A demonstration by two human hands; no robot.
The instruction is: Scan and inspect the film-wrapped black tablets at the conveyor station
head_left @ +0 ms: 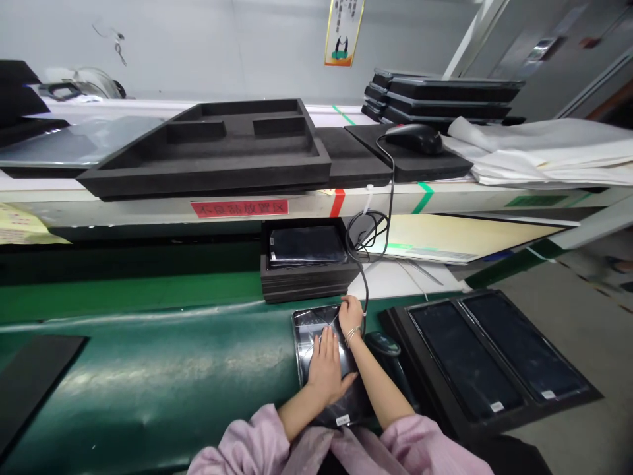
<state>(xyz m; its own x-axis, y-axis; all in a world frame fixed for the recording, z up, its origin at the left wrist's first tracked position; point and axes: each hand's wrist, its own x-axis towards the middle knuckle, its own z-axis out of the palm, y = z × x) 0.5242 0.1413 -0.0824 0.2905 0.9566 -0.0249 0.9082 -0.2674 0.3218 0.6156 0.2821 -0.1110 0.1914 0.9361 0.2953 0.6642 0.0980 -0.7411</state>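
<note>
Tablet (316, 343) under both hands (bagged); foam stack (306, 274) holds another.

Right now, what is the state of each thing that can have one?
left hand: flat on the tablet, open
right hand: at the tablet's top edge, pinching something thin
tablet: flat on the green belt, screen dark
foam tray: on the shelf, empty
mouse: on its pad, untouched

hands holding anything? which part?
Left hand presses flat on the bagged tablet; right hand pinches its far right edge. Neither lifts it.
</note>
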